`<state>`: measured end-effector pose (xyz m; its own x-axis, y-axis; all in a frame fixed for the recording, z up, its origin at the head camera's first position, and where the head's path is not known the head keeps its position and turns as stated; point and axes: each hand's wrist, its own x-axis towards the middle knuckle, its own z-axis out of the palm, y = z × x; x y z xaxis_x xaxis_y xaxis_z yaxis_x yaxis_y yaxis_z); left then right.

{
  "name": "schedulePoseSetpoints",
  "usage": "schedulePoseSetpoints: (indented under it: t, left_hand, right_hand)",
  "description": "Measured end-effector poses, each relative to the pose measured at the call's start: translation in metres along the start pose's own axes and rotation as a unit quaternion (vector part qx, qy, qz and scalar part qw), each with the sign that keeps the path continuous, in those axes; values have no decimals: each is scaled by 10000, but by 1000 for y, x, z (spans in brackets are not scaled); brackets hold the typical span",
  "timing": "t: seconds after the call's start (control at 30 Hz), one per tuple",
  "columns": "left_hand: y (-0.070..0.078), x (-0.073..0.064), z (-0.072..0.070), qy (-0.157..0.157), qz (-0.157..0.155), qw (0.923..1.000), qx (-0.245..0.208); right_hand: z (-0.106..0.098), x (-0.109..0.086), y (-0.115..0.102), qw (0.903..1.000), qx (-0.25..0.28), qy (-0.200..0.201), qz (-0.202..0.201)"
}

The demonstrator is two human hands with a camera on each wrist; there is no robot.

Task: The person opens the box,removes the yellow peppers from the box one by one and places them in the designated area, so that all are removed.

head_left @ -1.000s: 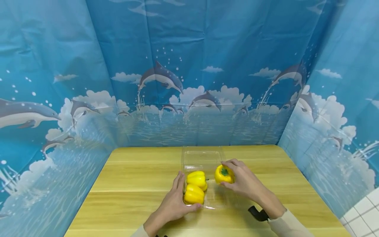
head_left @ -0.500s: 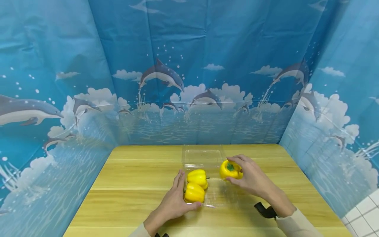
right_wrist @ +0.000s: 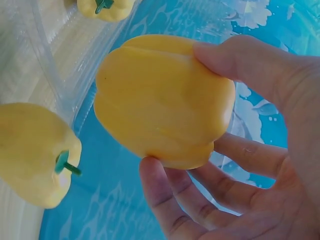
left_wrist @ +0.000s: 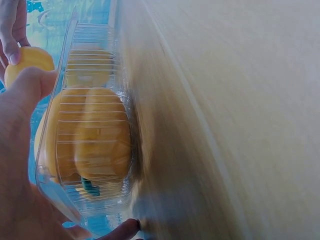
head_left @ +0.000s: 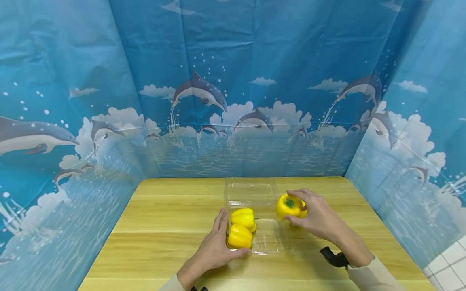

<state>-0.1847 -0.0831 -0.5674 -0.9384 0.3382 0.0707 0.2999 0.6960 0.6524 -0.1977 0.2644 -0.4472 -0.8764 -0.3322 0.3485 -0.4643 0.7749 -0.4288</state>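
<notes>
My right hand grips a yellow bell pepper over the right edge of the clear plastic container. In the right wrist view the thumb lies on one side of this pepper, the fingertips on the other. Two more yellow bell peppers sit in the container's left half, the farther one and the nearer one. My left hand rests along the container's near left corner, fingers extended on the left side, thumb at the front. Its thumb touches the rim in the left wrist view.
The container's lid lies folded back toward the rear of the wooden table. Another yellow pepper shows partly behind my right hand, right of the container. A dolphin-print curtain surrounds the table.
My right hand has moved right and slightly away from me with the pepper, from over the container to its right edge. The left hand and the two peppers in the container stay put.
</notes>
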Motion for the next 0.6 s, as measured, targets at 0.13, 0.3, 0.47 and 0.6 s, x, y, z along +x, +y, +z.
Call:
schedulePoseSetpoints:
  t: [0.13,0.3,0.47,0.6]
  left_hand:
    - [0,0,0,-1,-4,10000,-29]
    - [0,1,0,5,23,10000,-26]
    - [0,0,0,-9,40,10000,-53]
    - [0,1,1,5,35,10000,-74]
  right_hand:
    - [-4,-1,2,10000,22,-14,19]
    - [-9,-2,8,10000,-16,-30,90]
    - [-12,-3,13,9999,-33,-30,153]
    - [-15,-3,17,9997,-71,-65,235]
